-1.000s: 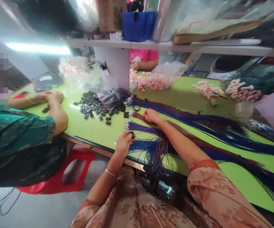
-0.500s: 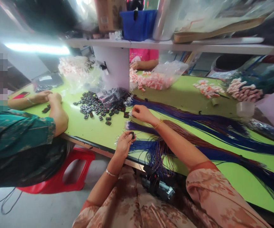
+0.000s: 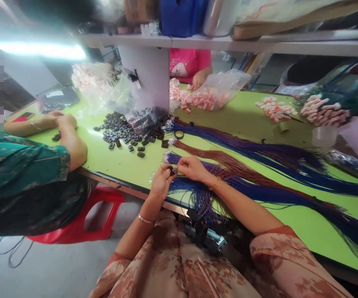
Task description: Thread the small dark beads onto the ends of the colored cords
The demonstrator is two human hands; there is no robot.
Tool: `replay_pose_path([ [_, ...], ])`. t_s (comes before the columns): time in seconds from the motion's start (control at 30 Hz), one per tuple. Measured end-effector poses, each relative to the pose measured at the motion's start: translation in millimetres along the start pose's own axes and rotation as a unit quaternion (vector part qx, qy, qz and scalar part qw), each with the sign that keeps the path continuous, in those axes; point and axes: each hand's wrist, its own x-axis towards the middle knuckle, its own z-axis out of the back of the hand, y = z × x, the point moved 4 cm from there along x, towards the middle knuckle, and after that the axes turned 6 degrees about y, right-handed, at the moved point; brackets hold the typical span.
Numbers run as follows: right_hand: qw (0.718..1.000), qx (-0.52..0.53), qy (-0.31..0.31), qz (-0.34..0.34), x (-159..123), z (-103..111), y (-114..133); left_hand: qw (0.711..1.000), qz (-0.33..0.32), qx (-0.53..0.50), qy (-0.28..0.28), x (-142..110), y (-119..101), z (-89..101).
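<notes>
My left hand (image 3: 161, 181) pinches a small black connector housing (image 3: 171, 170) between thumb and fingers, above the table's front edge. My right hand (image 3: 193, 169) is closed in a pinch at the housing's right side, on what looks like a thin wire whose tip is mostly hidden by the fingers. Beneath and beside the hands lie wire bundles: a brown one (image 3: 204, 152) behind, a purple-blue one (image 3: 173, 158) with silvery terminal ends, and a blue one (image 3: 182, 184) in front.
Loose black housings (image 3: 121, 131) are heaped left of centre, near a tape roll (image 3: 179, 135). A longer blue bundle (image 3: 228, 149) runs along the right. A co-worker's arms (image 3: 73, 136) rest at left; another person sits opposite. A shelf (image 3: 197, 41) crosses above, and black connectors (image 3: 214, 239) sit at my lap.
My right hand has moved from the brown bundle's ends down to the housing in my left hand. The tape roll is now uncovered. The view has tilted slightly downward.
</notes>
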Motion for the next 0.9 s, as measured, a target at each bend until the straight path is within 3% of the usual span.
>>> replay_pose_path([
  [0.37,0.996,-0.081,-0.023,-0.001,-4.4,-3.3,3.9,1.000,-0.011,0.011,0.002,-2.1,-0.6,-0.1],
  [0.53,0.993,-0.121,-0.007,0.005,-5.2,-8.4,7.8,0.999,-0.020,0.034,-0.001,-3.1,1.0,-2.2],
  [0.73,0.982,-0.175,0.030,0.063,-8.3,-7.8,13.9,0.999,-0.014,0.044,-0.009,-7.3,1.1,-4.8],
  [0.9,0.981,-0.186,0.028,0.046,-10.9,-13.0,11.2,0.998,-0.012,0.055,-0.021,-4.7,1.3,-3.8],
])
